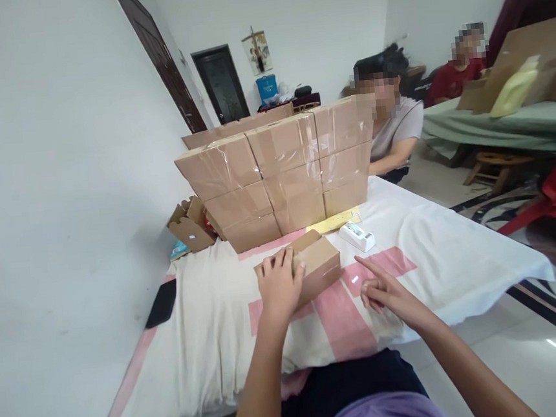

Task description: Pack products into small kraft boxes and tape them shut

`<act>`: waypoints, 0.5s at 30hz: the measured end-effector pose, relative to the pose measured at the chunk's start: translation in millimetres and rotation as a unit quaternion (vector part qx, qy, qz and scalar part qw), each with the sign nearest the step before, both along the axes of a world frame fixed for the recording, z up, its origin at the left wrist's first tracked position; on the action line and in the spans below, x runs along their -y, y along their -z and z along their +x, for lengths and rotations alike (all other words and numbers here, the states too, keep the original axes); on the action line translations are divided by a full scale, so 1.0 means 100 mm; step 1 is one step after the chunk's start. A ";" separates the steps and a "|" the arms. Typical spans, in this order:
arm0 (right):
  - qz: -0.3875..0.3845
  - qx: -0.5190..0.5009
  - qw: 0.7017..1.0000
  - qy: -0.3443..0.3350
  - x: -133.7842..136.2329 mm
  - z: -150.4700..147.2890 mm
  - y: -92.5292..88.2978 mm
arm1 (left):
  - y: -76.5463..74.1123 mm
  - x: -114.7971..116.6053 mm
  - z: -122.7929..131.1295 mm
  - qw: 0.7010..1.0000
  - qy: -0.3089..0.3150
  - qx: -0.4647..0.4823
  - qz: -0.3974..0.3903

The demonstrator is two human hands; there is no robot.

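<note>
A small cardboard box (319, 263) lies on the cloth in front of me, with flaps along its top. My left hand (280, 278) rests over the box's left end, fingers spread on the top. To the right of the box, my right hand (379, 285) hovers over the cloth. Its index finger points out toward a white dispenser-like device (357, 236), and the other fingers curl loosely; I see nothing held in it. Just left of that hand, a small white label (355, 279) lies on a pink patch of the cloth.
Behind the box stands a wall of stacked, taped cartons (289, 175). A yellow strip (335, 221) lies at its foot. An open carton (192, 226) and a black flat object (162, 303) are at the left. One person (401, 136) sits behind the cartons, another (456, 76) farther back.
</note>
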State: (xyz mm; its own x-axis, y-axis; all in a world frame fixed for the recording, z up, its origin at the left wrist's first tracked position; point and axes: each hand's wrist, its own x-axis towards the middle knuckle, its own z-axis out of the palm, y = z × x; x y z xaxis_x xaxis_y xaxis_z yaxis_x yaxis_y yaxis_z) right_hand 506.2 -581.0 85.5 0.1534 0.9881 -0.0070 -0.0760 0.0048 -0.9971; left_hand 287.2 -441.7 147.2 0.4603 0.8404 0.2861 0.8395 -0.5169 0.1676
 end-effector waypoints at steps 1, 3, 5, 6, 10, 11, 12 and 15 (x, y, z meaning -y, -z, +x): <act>0.004 0.000 1.000 0.002 -0.02 -0.03 -0.06 | 0.05 0.05 0.06 1.000 -0.007 -0.004 0.008; 0.012 0.003 1.000 0.009 -0.10 -0.09 -0.17 | 0.13 0.15 0.16 1.000 -0.008 -0.011 0.022; 0.022 0.002 1.000 0.014 -0.22 -0.13 -0.28 | 0.17 0.23 0.22 0.999 0.005 -0.019 0.035; 0.026 0.001 1.000 0.012 -0.28 -0.13 -0.33 | 0.18 0.27 0.25 0.999 0.012 -0.023 0.037; 0.016 0.015 1.000 -0.004 -0.56 -0.10 -0.50 | 0.17 0.34 0.30 0.999 0.005 -0.031 0.022; 0.005 0.028 1.000 -0.005 -0.63 -0.08 -0.54 | 0.18 0.34 0.31 0.999 -0.005 -0.032 0.020; -0.008 0.044 0.999 -0.005 -0.70 -0.07 -0.58 | 0.18 0.33 0.32 0.999 -0.017 -0.031 0.020; -0.062 0.114 0.991 -0.013 -0.93 -0.06 -0.71 | 0.21 0.28 0.34 0.999 -0.039 -0.031 0.019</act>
State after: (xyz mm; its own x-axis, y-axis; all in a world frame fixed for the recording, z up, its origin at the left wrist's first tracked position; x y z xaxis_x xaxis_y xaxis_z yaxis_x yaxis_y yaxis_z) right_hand 500.0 -488.4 156.9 0.1391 0.9856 -0.0965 0.1538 -0.1177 -0.9811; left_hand 321.2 -469.3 126.0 0.4118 0.8631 0.2925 0.8853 -0.4549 0.0959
